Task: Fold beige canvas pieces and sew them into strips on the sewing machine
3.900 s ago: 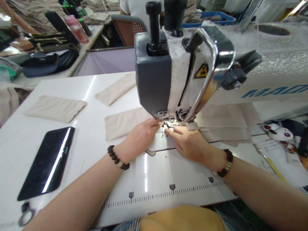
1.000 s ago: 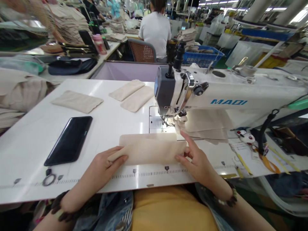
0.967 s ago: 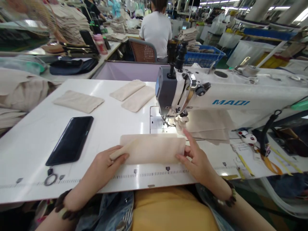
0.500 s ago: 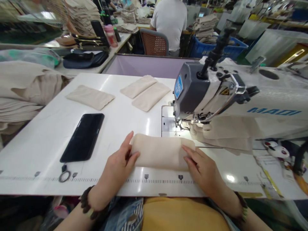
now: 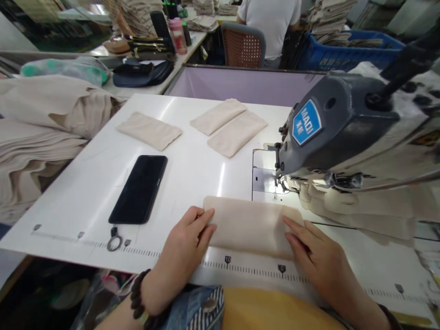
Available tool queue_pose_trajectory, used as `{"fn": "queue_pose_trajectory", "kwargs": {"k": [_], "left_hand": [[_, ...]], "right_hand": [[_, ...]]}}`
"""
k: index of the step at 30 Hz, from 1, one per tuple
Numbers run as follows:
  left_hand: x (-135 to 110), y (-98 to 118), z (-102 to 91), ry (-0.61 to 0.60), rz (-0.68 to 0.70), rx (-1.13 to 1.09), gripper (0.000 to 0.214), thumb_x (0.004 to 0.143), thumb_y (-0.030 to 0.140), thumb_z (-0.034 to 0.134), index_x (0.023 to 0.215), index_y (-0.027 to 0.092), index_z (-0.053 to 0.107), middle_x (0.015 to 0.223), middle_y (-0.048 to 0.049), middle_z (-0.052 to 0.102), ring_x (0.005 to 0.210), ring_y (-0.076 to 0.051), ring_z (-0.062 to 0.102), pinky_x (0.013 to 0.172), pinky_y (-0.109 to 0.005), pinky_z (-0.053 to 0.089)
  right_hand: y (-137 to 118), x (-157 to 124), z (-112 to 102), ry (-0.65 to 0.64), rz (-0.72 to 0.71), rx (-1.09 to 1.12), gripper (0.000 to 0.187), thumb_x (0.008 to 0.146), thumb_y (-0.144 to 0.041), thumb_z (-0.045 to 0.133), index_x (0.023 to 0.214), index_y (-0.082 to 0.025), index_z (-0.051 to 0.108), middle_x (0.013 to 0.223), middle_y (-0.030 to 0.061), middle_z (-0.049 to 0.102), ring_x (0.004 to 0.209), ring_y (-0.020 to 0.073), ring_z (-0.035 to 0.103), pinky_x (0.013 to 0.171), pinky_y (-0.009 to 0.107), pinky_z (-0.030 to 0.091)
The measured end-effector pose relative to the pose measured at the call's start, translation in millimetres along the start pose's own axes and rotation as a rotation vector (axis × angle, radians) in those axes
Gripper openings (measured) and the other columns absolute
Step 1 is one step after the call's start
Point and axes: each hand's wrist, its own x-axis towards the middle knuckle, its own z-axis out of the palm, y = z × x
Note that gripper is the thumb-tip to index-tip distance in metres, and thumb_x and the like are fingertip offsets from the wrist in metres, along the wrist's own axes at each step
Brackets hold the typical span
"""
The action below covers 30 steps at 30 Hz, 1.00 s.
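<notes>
A folded beige fabric piece (image 5: pixel 249 224) lies lengthwise between my hands, just in front of the sewing machine (image 5: pixel 330 123). My left hand (image 5: pixel 189 238) pinches its left end between thumb and fingers. At the other end, my right hand (image 5: pixel 312 247) has its thumb and forefinger closed on the cloth. The machine's needle area is a little beyond the fabric's right half. More beige cloth (image 5: pixel 371 208) lies under the machine's arm on the right.
Two flat beige pieces (image 5: pixel 237 133) and a single one (image 5: pixel 149 130) lie farther back on the white table (image 5: pixel 192 178). A black phone (image 5: pixel 139 190) with a ring strap (image 5: pixel 114 242) is at left. Stacked cloth (image 5: pixel 37 151) stands beyond the left edge. A person (image 5: pixel 271 23) sits behind.
The camera view has swung left and closer to the machine, so most things appear shifted right. My left fingers have closed in on the fabric's end; both hands stay on it.
</notes>
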Motion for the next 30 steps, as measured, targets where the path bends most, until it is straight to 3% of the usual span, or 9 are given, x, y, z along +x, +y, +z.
{"fn": "queue_pose_trajectory", "kwargs": {"k": [16,24,30], "left_hand": [[1.9,0.0,-3.5,-0.023,-0.021,-0.061,0.021,0.085,0.015,0.047,0.102,0.011,0.060,0.086,-0.0050,0.055,0.075,-0.013,0.056,0.068,-0.025,0.051],[3.3,1.4,-5.3,-0.043,-0.043,-0.042,0.021,0.085,0.018,0.046,0.099,0.010,0.061,0.084,-0.0040,0.054,0.071,-0.012,0.055,0.066,-0.023,0.050],[5.2,-2.3,-3.6,-0.020,0.030,0.014,0.027,0.089,0.025,0.043,0.101,0.009,0.061,0.084,-0.0038,0.053,0.071,-0.011,0.056,0.067,-0.021,0.049]], "right_hand": [[3.6,5.1,-1.7,-0.001,-0.072,-0.136,0.034,0.093,-0.029,0.035,0.102,-0.012,0.063,0.097,0.0095,0.067,0.090,0.0213,0.064,0.067,0.029,0.055],[3.3,6.8,-1.5,-0.020,-0.063,-0.102,0.034,0.092,-0.027,0.036,0.103,-0.011,0.064,0.098,0.0096,0.067,0.092,0.0217,0.063,0.071,0.029,0.055],[0.9,7.6,-1.6,-0.047,-0.015,-0.032,0.031,0.090,-0.021,0.039,0.104,-0.009,0.063,0.099,0.0110,0.067,0.095,0.0225,0.062,0.075,0.030,0.053]]}}
